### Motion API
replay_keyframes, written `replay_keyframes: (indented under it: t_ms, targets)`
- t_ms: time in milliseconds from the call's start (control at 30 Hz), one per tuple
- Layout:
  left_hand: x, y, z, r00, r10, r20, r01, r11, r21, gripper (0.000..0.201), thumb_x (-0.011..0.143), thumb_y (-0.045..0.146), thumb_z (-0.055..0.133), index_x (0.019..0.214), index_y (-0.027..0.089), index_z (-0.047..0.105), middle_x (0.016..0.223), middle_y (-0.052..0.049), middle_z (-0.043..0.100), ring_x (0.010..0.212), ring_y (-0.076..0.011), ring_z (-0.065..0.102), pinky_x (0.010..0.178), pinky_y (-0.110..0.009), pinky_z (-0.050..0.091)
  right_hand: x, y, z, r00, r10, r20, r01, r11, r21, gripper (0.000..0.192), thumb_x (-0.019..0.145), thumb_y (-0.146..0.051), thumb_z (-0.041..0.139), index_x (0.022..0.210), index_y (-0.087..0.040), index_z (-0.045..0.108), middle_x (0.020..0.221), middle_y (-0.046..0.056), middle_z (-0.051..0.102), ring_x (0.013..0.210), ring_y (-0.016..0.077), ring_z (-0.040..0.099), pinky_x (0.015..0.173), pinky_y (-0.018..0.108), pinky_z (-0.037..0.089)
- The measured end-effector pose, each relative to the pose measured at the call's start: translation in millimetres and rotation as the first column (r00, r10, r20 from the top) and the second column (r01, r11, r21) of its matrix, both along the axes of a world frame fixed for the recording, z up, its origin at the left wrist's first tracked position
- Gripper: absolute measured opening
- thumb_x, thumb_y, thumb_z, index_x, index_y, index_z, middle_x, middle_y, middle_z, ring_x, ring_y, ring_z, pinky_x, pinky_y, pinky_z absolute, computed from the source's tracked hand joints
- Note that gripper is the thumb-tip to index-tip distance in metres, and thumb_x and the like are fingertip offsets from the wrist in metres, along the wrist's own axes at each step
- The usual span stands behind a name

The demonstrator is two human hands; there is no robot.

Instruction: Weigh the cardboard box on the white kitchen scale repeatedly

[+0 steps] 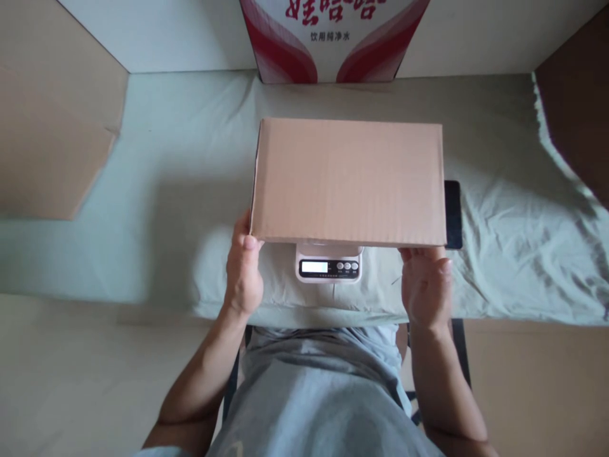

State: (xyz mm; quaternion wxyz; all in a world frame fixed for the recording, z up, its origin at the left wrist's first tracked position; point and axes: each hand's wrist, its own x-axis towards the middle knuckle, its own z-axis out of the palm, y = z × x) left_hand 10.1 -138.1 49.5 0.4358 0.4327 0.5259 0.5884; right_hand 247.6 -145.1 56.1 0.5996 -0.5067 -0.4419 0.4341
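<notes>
A closed brown cardboard box (349, 181) is over a white digital kitchen scale (328, 265); whether it rests on the scale or hangs just above cannot be made out. My left hand (245, 270) grips the box at its near left corner, with the thumb at the edge and the other fingers hidden behind the side. Under the near right corner, my right hand (425, 285) is turned palm up, its fingertips hidden beneath the box. The scale's display is lit, but I cannot read a number, and its round buttons show to the right of it.
A black phone-like slab (453, 214) pokes out past the box's right side. A red and white carton (328, 60) stands at the back. Cardboard panels (52, 127) rise at the left, and a dark brown one (578, 95) at the right. Wrinkled green cloth (190, 190) covers the table.
</notes>
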Motion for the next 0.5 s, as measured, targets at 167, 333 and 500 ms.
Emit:
replay_keyframes:
  t_ms: [167, 333, 500]
  targets:
    - [-3, -9, -6.0, 0.999, 0.007, -0.040, -0.008, 1.000, -0.028, 0.049, 0.090, 0.056, 0.045, 0.130, 0.028, 0.053, 0.134, -0.007, 0.055, 0.124, -0.0257, 0.052, 0.103, -0.039, 0.047, 1, -3, -5.5, 1.000, 0.021, 0.013, -0.020, 0.999, -0.031, 0.053, 0.087, -0.061, 0.033, 0.119, -0.029, 0.060, 0.132, 0.004, 0.057, 0.136, 0.0265, 0.041, 0.111, 0.047, 0.036]
    - [-4, -14, -17.2, 0.998, -0.009, -0.056, 0.007, 1.000, -0.029, 0.051, 0.091, 0.056, 0.042, 0.133, 0.028, 0.049, 0.134, -0.008, 0.055, 0.120, -0.0237, 0.054, 0.105, -0.041, 0.044, 3, -8, -17.7, 1.000, 0.011, 0.025, -0.010, 1.000, -0.021, 0.051, 0.087, -0.059, 0.035, 0.120, -0.029, 0.060, 0.132, 0.004, 0.058, 0.134, 0.0269, 0.042, 0.111, 0.048, 0.036]
    - [-3, -15, -21.7, 0.998, 0.018, -0.062, -0.020, 0.999, -0.036, 0.054, 0.091, 0.059, 0.039, 0.133, 0.027, 0.051, 0.138, -0.007, 0.052, 0.130, -0.0236, 0.047, 0.110, -0.039, 0.039, 7, -5, -24.7, 0.997, -0.003, -0.074, 0.002, 1.000, -0.022, 0.049, 0.090, -0.055, 0.030, 0.125, -0.032, 0.056, 0.134, 0.002, 0.056, 0.132, 0.0242, 0.046, 0.113, 0.048, 0.033]
